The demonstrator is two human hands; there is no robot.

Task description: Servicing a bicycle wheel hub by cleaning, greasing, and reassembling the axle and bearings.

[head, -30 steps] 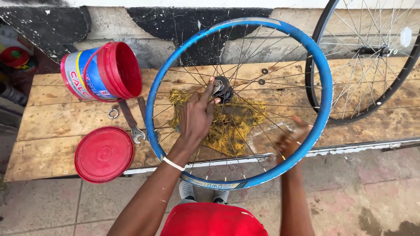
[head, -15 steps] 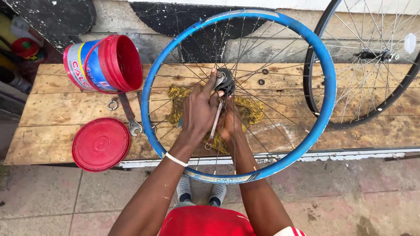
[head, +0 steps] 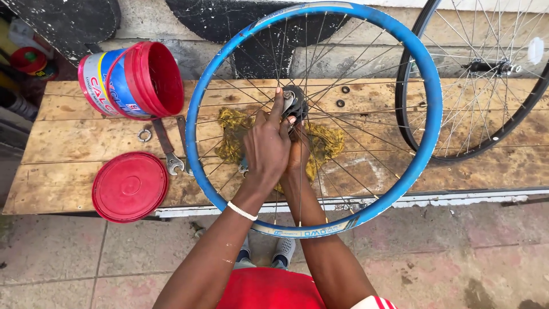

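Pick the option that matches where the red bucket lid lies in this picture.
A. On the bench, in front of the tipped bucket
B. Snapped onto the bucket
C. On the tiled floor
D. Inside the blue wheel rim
A: the red lid lies flat on the wooden bench, near its front edge, in front of the open bucket lying on its side, and left of the blue rim.

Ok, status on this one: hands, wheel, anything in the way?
Left hand and right hand both at the hub of the blue wheel, fingers on it. Wheel upright over the bench. Yellow rag behind; nothing blocking.
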